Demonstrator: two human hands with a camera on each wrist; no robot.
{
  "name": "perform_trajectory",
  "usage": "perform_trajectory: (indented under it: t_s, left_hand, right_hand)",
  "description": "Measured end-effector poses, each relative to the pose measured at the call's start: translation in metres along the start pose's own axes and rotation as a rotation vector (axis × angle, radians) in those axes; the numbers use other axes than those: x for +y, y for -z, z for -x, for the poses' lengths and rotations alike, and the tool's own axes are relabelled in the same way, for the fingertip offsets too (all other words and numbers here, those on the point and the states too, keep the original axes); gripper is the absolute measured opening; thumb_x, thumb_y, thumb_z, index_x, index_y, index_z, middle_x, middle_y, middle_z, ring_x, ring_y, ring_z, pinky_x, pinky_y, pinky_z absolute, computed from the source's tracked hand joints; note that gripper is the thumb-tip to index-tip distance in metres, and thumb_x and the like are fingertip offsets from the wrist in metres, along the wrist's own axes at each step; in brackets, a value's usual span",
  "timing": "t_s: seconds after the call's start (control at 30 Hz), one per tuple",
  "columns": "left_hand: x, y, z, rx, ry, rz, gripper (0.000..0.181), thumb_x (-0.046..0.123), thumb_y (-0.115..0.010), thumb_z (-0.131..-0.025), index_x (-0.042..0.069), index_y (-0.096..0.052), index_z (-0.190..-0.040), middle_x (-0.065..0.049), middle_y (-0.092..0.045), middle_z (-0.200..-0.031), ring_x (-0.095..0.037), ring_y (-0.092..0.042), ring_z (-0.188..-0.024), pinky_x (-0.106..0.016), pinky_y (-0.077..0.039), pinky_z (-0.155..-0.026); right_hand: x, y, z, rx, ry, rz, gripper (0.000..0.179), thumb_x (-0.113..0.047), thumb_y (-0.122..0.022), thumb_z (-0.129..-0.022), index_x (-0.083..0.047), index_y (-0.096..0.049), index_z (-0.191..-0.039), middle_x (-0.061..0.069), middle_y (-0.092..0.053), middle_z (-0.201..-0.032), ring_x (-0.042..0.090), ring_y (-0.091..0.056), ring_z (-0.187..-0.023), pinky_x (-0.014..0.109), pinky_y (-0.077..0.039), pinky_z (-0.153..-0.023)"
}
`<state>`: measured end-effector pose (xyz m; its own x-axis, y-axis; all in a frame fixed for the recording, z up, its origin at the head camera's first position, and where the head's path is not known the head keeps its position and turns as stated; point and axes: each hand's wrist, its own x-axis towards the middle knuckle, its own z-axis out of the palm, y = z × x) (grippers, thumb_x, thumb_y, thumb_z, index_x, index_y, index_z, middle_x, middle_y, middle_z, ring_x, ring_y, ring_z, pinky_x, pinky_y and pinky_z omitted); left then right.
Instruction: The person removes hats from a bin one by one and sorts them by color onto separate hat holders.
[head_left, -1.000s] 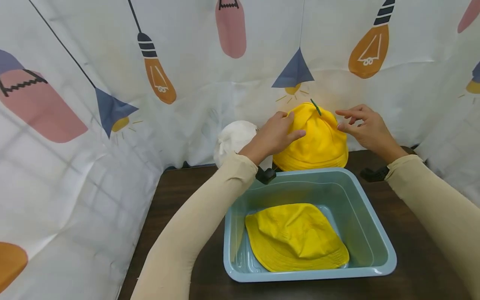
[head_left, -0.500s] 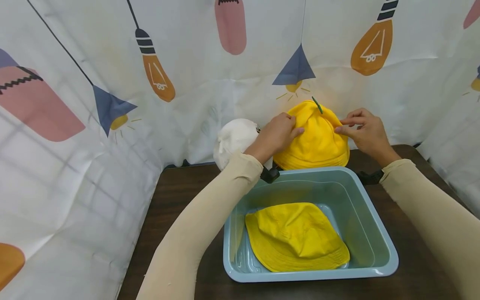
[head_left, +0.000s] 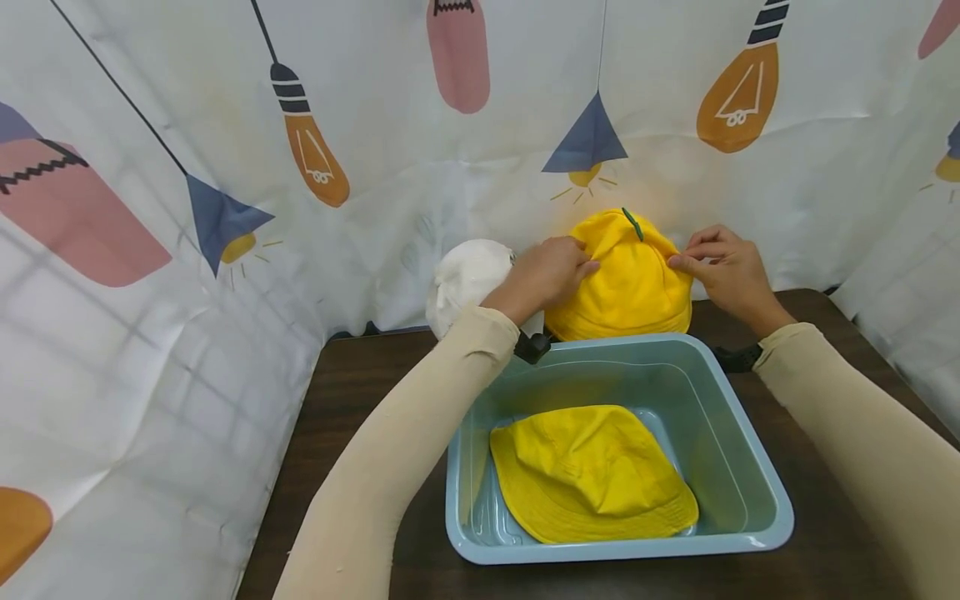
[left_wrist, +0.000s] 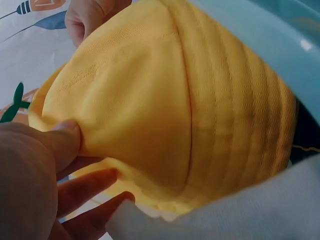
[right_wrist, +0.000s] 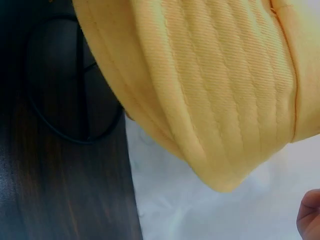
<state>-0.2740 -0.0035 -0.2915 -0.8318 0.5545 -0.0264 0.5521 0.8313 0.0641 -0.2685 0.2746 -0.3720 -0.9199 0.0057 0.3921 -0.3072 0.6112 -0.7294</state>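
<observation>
A bright yellow bucket hat [head_left: 622, 287] with a green sprout [head_left: 632, 223] on its crown stands behind the basin, against the curtain. My left hand [head_left: 546, 273] pinches the left side of its crown; in the left wrist view, the thumb presses into the cloth. On the opposite side, my right hand [head_left: 722, 267] pinches the crown between thumb and index finger. The right wrist view has mostly the stitched brim [right_wrist: 215, 90], with only a bit of that hand at the edge. A second yellow bucket hat [head_left: 592, 475] lies flattened in the blue basin [head_left: 765, 533].
A white hat [head_left: 468, 279] sits left of the yellow one, partly behind my left forearm. The dark wooden table [head_left: 360, 392] meets a white printed curtain [head_left: 390, 192] at the back and left. A black cable loop [right_wrist: 85, 140] lies on the table by the brim.
My right hand has closed in on the hat and now pinches its right side. The left fingers have taken hold too. The crown has dipped slightly. The hat in the basin is unmoved.
</observation>
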Motion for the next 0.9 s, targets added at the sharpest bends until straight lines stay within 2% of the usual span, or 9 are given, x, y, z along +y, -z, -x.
perform_trajectory:
  t_s: [0.1, 0.2, 0.37, 0.47, 0.63, 0.83, 0.9]
  left_hand:
    - [-0.005, 0.000, 0.002, -0.022, -0.029, -0.029, 0.041, 0.044, -0.041, -0.109, 0.022, -0.070, -0.127, 0.004, -0.065, -0.131, -0.021, -0.061, -0.112, -0.044, -0.046, -0.107]
    - [-0.009, 0.001, 0.005, -0.053, -0.028, -0.033, 0.041, 0.044, -0.041, -0.109, 0.023, -0.070, -0.129, 0.005, -0.063, -0.139, -0.023, -0.060, -0.120, -0.056, -0.037, -0.116]
    - [-0.012, 0.003, 0.008, -0.081, -0.029, -0.032, 0.040, 0.044, -0.043, -0.109, 0.024, -0.070, -0.131, 0.007, -0.057, -0.150, -0.025, -0.058, -0.130, -0.072, -0.019, -0.120]
    - [-0.012, 0.003, 0.007, -0.100, -0.028, -0.026, 0.040, 0.045, -0.044, -0.108, 0.028, -0.068, -0.136, 0.008, -0.051, -0.155, -0.025, -0.056, -0.134, -0.077, -0.013, -0.118]
    - [-0.011, 0.002, 0.007, -0.113, -0.029, -0.029, 0.042, 0.046, -0.044, -0.108, 0.027, -0.063, -0.140, 0.005, -0.054, -0.153, -0.024, -0.057, -0.133, -0.079, -0.011, -0.117]
    - [-0.006, 0.000, 0.006, -0.092, 0.003, -0.055, 0.041, 0.046, -0.040, -0.109, 0.021, -0.062, -0.133, -0.002, -0.068, -0.130, -0.023, -0.061, -0.124, -0.078, -0.014, -0.117]
    - [-0.003, 0.001, 0.008, -0.085, 0.015, -0.084, 0.041, 0.047, -0.039, -0.109, 0.020, -0.064, -0.129, -0.002, -0.068, -0.129, -0.024, -0.062, -0.121, -0.077, -0.018, -0.117]
  right_hand:
    - [0.001, -0.002, 0.002, -0.020, 0.001, -0.004, 0.039, -0.035, -0.072, -0.096, 0.004, -0.078, -0.095, -0.007, -0.052, -0.101, 0.010, -0.047, -0.093, 0.013, -0.041, -0.071]
    - [0.001, -0.002, 0.004, -0.048, 0.001, -0.008, 0.039, -0.034, -0.071, -0.096, 0.004, -0.079, -0.095, -0.006, -0.052, -0.103, 0.010, -0.047, -0.095, 0.012, -0.041, -0.073]
    - [0.002, -0.002, 0.005, -0.095, -0.012, -0.017, 0.039, -0.035, -0.070, -0.097, 0.003, -0.078, -0.096, -0.004, -0.052, -0.106, 0.010, -0.046, -0.100, 0.010, -0.041, -0.077]
    - [0.003, -0.001, 0.006, -0.116, -0.029, -0.005, 0.041, -0.036, -0.069, -0.097, 0.004, -0.078, -0.096, -0.003, -0.051, -0.109, 0.011, -0.045, -0.103, 0.009, -0.040, -0.079]
    - [0.009, -0.001, 0.007, -0.133, -0.041, -0.006, 0.042, -0.036, -0.069, -0.098, 0.005, -0.077, -0.096, -0.003, -0.051, -0.110, 0.011, -0.044, -0.104, 0.008, -0.040, -0.079]
    - [0.009, 0.001, 0.006, -0.158, -0.051, -0.005, 0.042, -0.038, -0.068, -0.098, 0.002, -0.078, -0.099, -0.004, -0.053, -0.108, 0.013, -0.045, -0.103, 0.006, -0.042, -0.079]
    - [0.005, 0.004, 0.005, -0.176, -0.066, 0.002, 0.044, -0.041, -0.067, -0.098, 0.001, -0.077, -0.105, -0.005, -0.055, -0.109, 0.012, -0.046, -0.105, 0.011, -0.043, -0.085]
